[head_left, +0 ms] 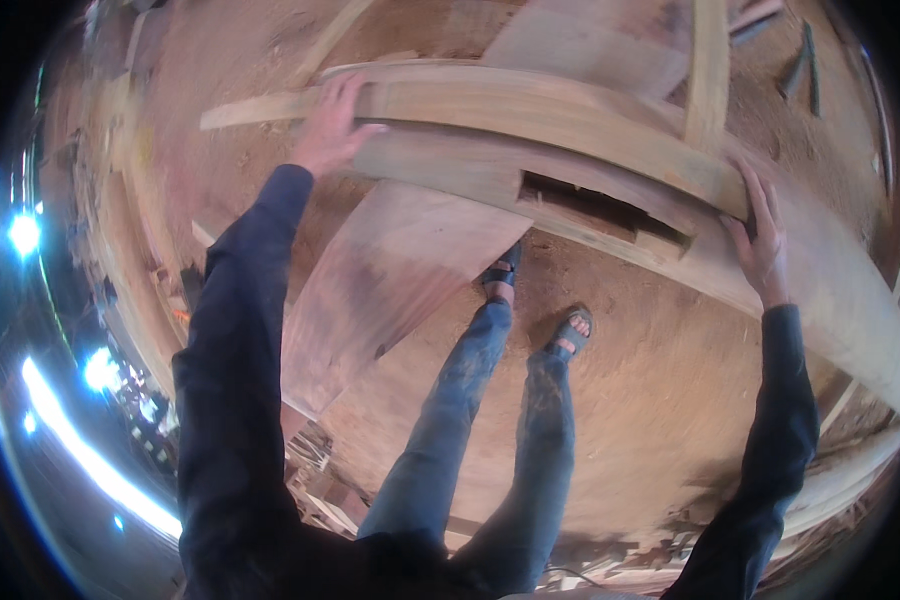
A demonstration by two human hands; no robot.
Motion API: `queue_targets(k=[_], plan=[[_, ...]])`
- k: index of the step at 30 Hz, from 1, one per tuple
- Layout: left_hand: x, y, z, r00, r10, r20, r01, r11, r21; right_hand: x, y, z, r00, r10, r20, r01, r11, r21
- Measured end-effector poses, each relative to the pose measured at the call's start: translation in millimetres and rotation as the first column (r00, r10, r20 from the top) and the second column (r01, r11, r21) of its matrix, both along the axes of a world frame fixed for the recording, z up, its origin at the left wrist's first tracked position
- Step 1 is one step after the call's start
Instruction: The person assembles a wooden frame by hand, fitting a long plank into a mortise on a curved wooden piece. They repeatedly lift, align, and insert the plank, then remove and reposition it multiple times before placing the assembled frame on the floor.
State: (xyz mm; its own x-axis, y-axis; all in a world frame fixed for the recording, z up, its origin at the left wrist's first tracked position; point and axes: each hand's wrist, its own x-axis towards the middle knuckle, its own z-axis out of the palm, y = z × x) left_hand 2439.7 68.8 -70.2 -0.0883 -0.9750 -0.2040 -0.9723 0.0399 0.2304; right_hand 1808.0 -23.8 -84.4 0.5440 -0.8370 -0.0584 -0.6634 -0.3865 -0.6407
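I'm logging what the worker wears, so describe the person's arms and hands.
Both arms wear long dark navy sleeves reaching the wrists. The left hand and right hand are bare: no gloves, and no watch or rings visible. The fingers are uncovered.

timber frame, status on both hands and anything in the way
Left hand flat on the upper beam. Right hand gripping the frame's right end. Wide board leaning underneath, feet close behind it.

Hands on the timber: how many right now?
2. The left hand lies flat on the top beam near its left end. The right hand presses the right part of the beams, fingers over the edge. Neither visibly grips anything.
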Motion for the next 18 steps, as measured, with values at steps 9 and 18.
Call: queue_targets(k=[9,18], plan=[[-94,-13,-17,0.991,-0.137,-0.001,0.135,0.977,-0.165,-14,3,-7,0.991,0.073,-0.117,-0.078,0.996,-0.04],[-92,-14,-22,0.995,-0.005,-0.097,-0.005,0.995,-0.101,-13,4,-5,0.989,0.039,-0.143,-0.04,0.999,-0.005]])
